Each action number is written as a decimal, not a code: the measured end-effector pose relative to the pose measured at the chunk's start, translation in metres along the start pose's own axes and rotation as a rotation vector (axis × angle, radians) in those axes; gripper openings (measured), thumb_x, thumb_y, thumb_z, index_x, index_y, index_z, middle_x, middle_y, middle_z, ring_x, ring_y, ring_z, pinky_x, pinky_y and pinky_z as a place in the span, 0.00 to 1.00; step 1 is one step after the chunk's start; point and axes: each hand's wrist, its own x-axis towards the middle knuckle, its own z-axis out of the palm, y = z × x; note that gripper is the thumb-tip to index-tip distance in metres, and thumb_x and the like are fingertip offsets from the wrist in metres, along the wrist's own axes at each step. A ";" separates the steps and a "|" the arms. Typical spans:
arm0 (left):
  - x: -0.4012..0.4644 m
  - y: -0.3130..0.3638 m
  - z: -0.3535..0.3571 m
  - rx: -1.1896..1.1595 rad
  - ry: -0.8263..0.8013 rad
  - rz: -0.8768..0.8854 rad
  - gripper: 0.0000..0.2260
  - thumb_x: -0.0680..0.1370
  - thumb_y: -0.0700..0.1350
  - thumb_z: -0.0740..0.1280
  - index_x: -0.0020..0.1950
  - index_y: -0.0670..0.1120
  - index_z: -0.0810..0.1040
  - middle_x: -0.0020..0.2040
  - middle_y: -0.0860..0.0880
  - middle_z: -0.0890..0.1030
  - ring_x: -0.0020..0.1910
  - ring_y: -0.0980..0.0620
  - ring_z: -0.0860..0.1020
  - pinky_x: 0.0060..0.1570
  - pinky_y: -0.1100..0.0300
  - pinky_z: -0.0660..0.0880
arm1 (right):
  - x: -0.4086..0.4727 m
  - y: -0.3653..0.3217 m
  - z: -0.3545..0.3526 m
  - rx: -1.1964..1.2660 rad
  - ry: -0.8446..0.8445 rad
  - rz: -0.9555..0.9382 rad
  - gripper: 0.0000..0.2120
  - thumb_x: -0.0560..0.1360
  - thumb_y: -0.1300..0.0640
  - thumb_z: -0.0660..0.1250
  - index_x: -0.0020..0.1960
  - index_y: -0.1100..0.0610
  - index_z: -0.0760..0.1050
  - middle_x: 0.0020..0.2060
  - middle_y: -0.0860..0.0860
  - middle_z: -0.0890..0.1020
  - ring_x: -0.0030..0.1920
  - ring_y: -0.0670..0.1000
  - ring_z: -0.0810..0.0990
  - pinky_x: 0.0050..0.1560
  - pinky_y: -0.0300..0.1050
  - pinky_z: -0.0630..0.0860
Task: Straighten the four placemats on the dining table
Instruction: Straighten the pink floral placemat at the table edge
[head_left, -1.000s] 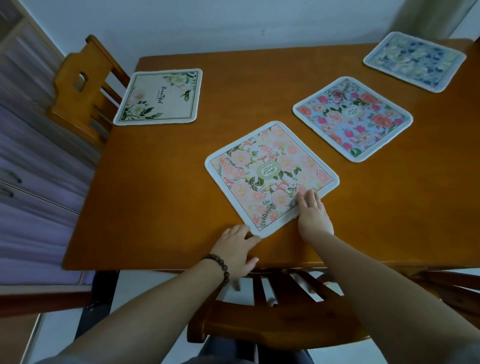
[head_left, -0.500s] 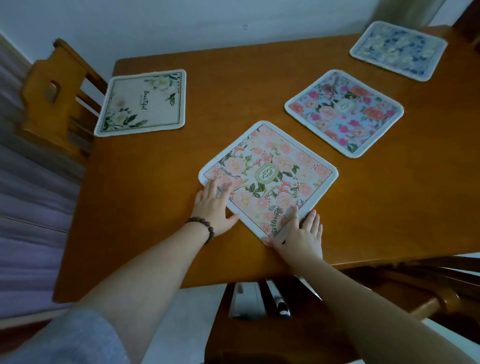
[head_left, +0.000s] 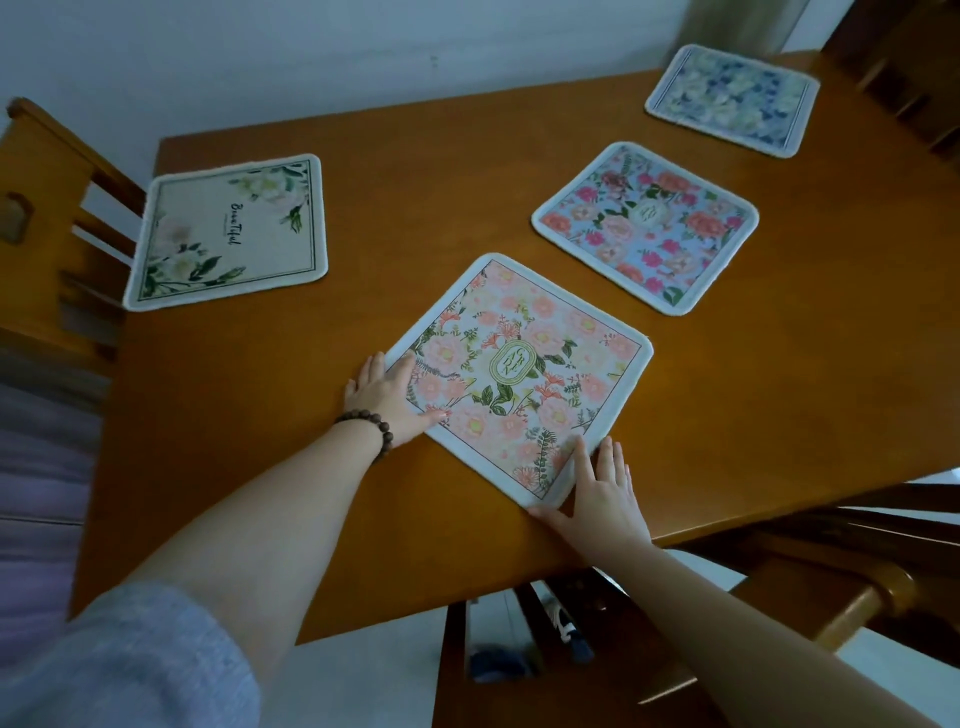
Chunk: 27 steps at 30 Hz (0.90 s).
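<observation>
— Nearest the table (head_left: 727, 415) edge: pink placemat (head_left: 519, 374), skewed corner-on. Left hand (head_left: 387, 397) flat and spread on its left corner, right hand (head_left: 605, 493) flat at the near corner, thumb along the hem; neither clenched, nothing pinched.

— Handling?

— Probably thin, light, limp fabric; likely to slide on polished wood and to ruck if shoved from one point. Best pressed at two corners and swivelled (palms, not fingertips).

— Changed over the last second?

— Left hand moved up from the table edge onto the mat's corner; right hand slid back from the mat's right side to the near corner. Mat hardly rotated. Blue-pink placemat (head_left: 647, 226), cream placemat (head_left: 231, 231) and blue placemat (head_left: 732, 98) as before.
</observation>
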 end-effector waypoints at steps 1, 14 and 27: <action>-0.003 0.001 0.001 0.006 -0.005 0.001 0.46 0.67 0.74 0.62 0.77 0.57 0.47 0.78 0.43 0.47 0.76 0.43 0.47 0.72 0.41 0.51 | 0.001 0.000 -0.002 0.015 0.003 0.010 0.54 0.68 0.27 0.60 0.77 0.54 0.35 0.76 0.62 0.40 0.75 0.59 0.36 0.74 0.54 0.39; -0.075 0.024 0.037 0.047 -0.069 -0.055 0.47 0.66 0.76 0.58 0.76 0.60 0.41 0.78 0.44 0.42 0.76 0.43 0.43 0.71 0.43 0.49 | 0.031 0.049 -0.026 -0.041 -0.054 -0.013 0.49 0.66 0.25 0.59 0.77 0.45 0.40 0.76 0.60 0.39 0.76 0.60 0.37 0.73 0.55 0.42; -0.155 0.084 0.057 -0.027 0.027 -0.114 0.34 0.73 0.66 0.61 0.76 0.58 0.54 0.73 0.46 0.62 0.73 0.45 0.57 0.70 0.47 0.57 | 0.051 0.109 -0.063 0.075 -0.133 -0.096 0.57 0.61 0.26 0.65 0.78 0.51 0.44 0.77 0.56 0.44 0.76 0.56 0.41 0.74 0.57 0.47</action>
